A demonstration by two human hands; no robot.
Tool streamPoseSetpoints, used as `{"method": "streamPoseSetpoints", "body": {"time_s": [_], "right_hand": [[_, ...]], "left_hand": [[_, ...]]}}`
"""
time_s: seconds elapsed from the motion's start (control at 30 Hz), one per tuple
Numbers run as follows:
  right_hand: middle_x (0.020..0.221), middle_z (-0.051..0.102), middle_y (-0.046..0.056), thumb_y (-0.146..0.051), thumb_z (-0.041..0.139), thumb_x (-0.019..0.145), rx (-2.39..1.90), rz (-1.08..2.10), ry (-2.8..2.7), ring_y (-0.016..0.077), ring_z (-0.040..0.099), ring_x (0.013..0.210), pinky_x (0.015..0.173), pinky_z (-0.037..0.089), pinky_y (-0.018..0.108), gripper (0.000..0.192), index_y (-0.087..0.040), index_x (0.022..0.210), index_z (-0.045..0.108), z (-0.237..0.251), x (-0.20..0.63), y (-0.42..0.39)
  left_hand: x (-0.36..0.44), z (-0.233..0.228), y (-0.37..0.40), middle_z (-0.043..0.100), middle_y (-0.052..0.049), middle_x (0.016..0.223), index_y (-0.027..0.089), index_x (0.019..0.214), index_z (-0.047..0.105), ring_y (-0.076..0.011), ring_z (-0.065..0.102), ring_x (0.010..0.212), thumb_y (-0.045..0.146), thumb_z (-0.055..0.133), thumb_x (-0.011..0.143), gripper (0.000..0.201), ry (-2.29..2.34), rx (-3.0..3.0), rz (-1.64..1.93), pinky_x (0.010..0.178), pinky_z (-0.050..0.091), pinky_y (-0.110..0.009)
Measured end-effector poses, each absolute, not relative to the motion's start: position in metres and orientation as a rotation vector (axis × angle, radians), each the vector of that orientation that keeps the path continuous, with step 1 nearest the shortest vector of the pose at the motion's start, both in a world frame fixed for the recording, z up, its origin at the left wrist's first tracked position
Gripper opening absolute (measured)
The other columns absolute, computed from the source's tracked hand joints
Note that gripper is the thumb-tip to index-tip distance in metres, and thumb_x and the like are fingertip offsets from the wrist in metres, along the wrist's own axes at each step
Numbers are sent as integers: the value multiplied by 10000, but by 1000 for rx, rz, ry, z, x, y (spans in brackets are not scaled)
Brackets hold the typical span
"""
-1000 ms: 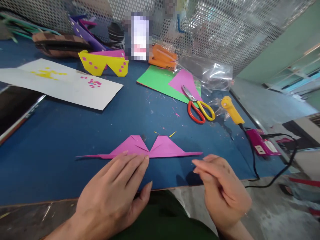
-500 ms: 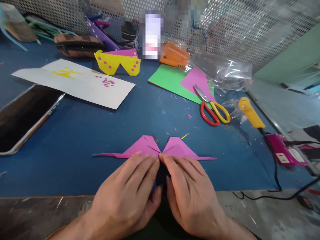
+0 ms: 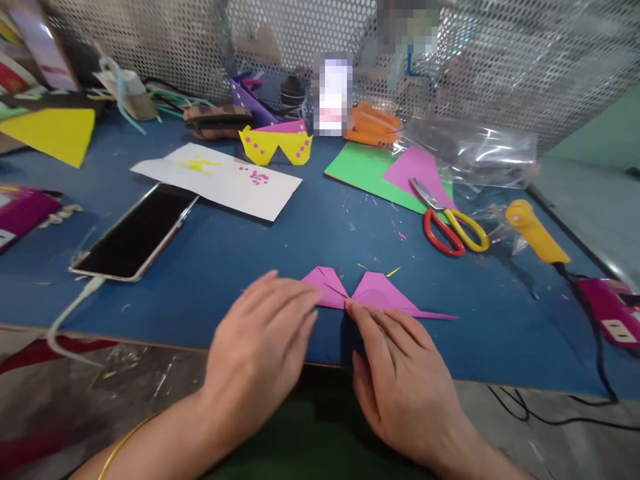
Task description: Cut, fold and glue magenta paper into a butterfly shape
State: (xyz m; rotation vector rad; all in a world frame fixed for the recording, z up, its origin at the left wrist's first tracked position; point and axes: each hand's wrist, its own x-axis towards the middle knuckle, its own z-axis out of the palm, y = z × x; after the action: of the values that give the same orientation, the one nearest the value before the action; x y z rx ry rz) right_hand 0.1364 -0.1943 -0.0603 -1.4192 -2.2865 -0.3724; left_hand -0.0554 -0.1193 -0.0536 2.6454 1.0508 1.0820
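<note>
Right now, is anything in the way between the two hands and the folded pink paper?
No. The left hand lies flat over the folded pink paper, covering its left wing, and the right hand's fingertips touch its middle.

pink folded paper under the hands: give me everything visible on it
The pink folded paper looks like thin craft paper, creased into two peaked wings meeting at a narrow centre, with a long thin point running right. It lies flat on the blue table near the front edge. The left hand covers its left wing; the right hand has fingertips at the centre.

Blue table [image 3: 210, 260]: phone [image 3: 136, 232], scissors [image 3: 453, 223]
</note>
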Motion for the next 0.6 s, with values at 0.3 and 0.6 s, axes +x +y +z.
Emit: {"method": "streamPoseSetpoints", "body": {"time_s": [0.3,0.6], "right_hand": [[1197,723,234,-172,501,929,-1379,-416,-2275,330,697,1061,932,536,462,428,88,1253,606,-58,134,-194],[1206,720,238,-163,499,928,-1366,-404,-2277,320,697,1075,947,527,456,432,96,1259,598,-61,137,-194]], "left_hand": [[-73,-44,-96,709,33,889,259,829,705,-179,624,903,292,645,928,121,1329,2386,781,909,420,-387],[-69,-41,-80,655,5,831,211,668,594,-192,537,823,278,660,857,211,1357,2367,609,794,388,-376]]}}
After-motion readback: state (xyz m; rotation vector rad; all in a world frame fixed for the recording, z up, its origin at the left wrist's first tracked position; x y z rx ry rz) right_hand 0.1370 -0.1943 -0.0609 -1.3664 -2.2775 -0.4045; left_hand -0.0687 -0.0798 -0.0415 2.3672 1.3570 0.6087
